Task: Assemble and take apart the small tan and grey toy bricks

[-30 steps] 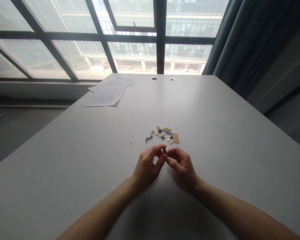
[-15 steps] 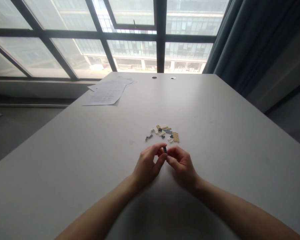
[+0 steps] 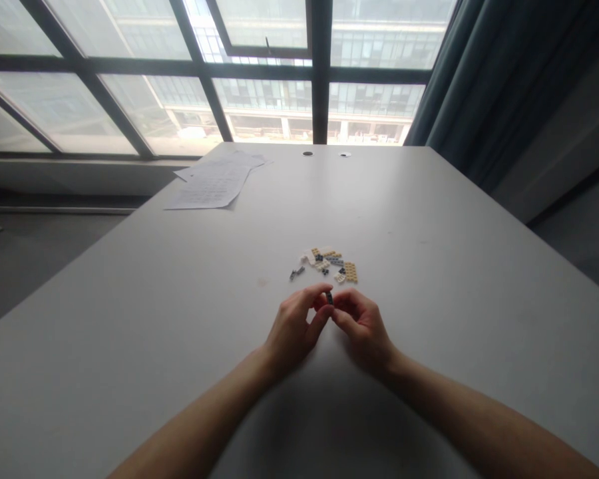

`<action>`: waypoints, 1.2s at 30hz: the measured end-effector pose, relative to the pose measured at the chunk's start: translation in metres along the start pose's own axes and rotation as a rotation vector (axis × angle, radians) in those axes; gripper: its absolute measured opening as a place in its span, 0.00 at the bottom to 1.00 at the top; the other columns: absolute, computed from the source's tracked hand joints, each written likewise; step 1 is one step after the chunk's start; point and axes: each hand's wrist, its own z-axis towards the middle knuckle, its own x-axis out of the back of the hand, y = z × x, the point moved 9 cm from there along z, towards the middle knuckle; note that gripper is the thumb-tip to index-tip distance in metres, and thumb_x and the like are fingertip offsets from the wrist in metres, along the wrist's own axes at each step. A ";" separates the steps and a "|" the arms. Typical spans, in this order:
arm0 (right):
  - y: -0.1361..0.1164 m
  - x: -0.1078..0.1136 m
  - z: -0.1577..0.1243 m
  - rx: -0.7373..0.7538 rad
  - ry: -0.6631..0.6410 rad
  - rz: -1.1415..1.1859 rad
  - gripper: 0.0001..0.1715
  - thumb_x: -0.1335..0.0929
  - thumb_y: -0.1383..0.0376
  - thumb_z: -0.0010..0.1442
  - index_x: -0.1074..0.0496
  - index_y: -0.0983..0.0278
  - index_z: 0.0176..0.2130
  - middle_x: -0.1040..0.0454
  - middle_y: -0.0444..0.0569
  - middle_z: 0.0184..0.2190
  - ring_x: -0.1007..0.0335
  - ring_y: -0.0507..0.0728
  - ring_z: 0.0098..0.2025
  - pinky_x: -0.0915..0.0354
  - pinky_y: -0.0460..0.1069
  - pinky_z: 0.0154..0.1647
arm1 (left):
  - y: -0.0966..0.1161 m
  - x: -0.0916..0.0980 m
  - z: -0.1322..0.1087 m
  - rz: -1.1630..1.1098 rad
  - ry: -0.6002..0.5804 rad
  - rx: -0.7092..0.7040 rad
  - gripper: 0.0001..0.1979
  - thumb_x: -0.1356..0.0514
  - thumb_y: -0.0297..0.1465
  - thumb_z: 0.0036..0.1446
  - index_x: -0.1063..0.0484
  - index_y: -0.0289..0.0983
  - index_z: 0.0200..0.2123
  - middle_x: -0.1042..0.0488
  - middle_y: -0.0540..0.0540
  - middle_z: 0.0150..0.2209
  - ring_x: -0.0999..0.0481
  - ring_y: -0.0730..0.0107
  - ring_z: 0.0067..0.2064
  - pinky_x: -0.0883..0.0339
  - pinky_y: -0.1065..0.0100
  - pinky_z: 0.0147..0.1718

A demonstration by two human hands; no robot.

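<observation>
A small dark toy brick [image 3: 329, 298] is gripped between the thumb and forefinger of my left hand [image 3: 298, 324]. My right hand [image 3: 363, 327] is closed against the brick's right side, thumb and fingertips pinching at it; its other fingers curl under, partly hidden. Just beyond my hands lies a loose group of bricks and plates: a tan studded plate [image 3: 351, 272], a grey plate [image 3: 335, 262], white pieces [image 3: 340, 277] and several dark ones. Two small grey pieces [image 3: 296, 273] lie apart at the group's left.
The white table [image 3: 429, 266] stretches away to a large window. Printed papers [image 3: 209, 185] lie at its far left. Two round cable holes, the left one [image 3: 307, 154] dark, sit near the far edge. A blue-grey curtain [image 3: 459, 86] hangs at the right.
Almost nothing differs. Both hands keep the same hold on the dark brick, which looks very slightly turned, and the view has shifted a few pixels.
</observation>
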 end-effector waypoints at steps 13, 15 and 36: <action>-0.004 0.000 0.001 0.011 0.009 -0.019 0.03 0.31 0.66 0.57 0.29 0.63 0.34 0.28 0.45 0.30 0.32 0.55 0.34 0.36 0.49 0.37 | 0.002 0.001 0.001 -0.002 0.012 -0.027 0.11 0.44 0.29 0.59 0.33 0.38 0.47 0.25 0.49 0.31 0.25 0.72 0.33 0.31 0.69 0.37; -0.003 0.000 0.001 0.011 0.007 -0.021 0.03 0.31 0.66 0.57 0.29 0.63 0.34 0.28 0.45 0.30 0.32 0.55 0.34 0.36 0.49 0.37 | 0.001 0.001 0.001 -0.001 0.010 -0.020 0.11 0.44 0.29 0.60 0.33 0.38 0.47 0.25 0.49 0.31 0.25 0.71 0.33 0.30 0.69 0.37; -0.004 0.002 0.000 0.012 0.016 -0.043 0.03 0.31 0.66 0.56 0.29 0.63 0.34 0.27 0.45 0.30 0.31 0.56 0.34 0.35 0.49 0.37 | 0.004 0.001 0.001 0.005 0.020 -0.059 0.11 0.43 0.28 0.59 0.34 0.38 0.47 0.25 0.48 0.32 0.25 0.72 0.33 0.30 0.69 0.37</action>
